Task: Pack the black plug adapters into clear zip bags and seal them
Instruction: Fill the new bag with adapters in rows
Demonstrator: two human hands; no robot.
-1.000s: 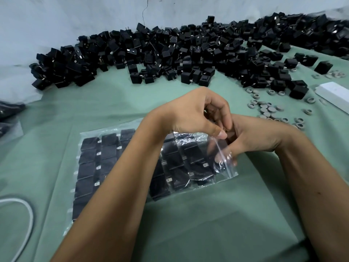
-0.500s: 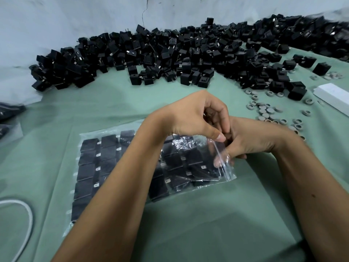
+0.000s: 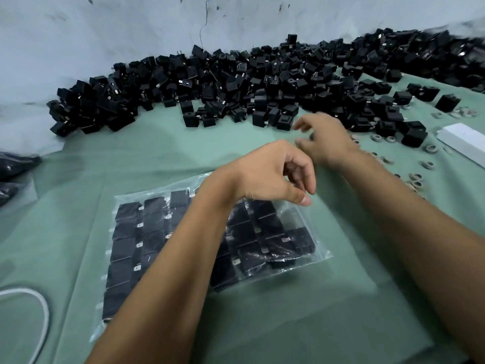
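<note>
Right hand (image 3: 325,140), blurred, fingers seemingly apart, is reaching toward the plug adapter pile (image 3: 236,82) for more stock, while left hand (image 3: 273,177), loosely curled and empty, is hovering over the filled zip bag (image 3: 288,248).

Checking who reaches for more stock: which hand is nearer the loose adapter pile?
Right. The right hand reaches almost to the adapter pile; the left hand hovers over the zip bag.
</note>
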